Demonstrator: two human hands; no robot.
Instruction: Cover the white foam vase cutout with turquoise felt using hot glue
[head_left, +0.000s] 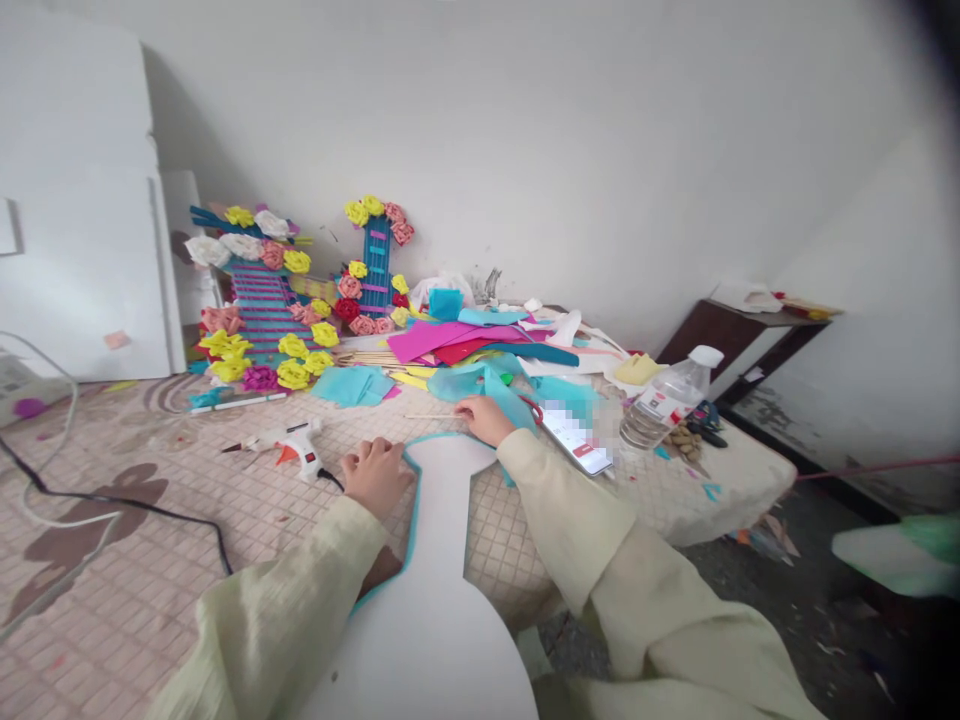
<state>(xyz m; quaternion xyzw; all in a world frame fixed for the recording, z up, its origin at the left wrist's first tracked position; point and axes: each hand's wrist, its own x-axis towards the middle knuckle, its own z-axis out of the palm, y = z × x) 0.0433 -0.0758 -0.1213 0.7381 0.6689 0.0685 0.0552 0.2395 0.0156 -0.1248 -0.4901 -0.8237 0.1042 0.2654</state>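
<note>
Head view, single frame.

Left hand (376, 476): fingers curled into a loose fist, knuckles up, resting on the left shoulder of the white cut-out (442, 560); nothing visible inside the fist.

Right hand (484, 418): fingers bent down at the top end of the cut-out, tips meeting the end of a thin wooden stick (431, 416) that lies flat on the bed cover (150, 560); whether the stick is pinched or only touched cannot be told.

Cut-out: lies flat between the two sleeves, narrow neck pointing away from the person, wide body nearest the camera; teal edging (411, 520) follows its left side and curves over the top.

Progress, as a judgement: the left side and top look trimmed; the right side is mostly hidden by the right sleeve, with only a short teal scrap showing there, so it is unclear; the white face is bare.

Around: glue gun (298, 446) just left of the left hand, its black cord (120, 500) trailing off left; loose teal felt (480, 380) beyond the right hand; phone (577, 440) and water bottle (667, 395) to the right; pile of coloured felt sheets (450, 340) and two flower-covered stands (262, 300) at the wall.
</note>
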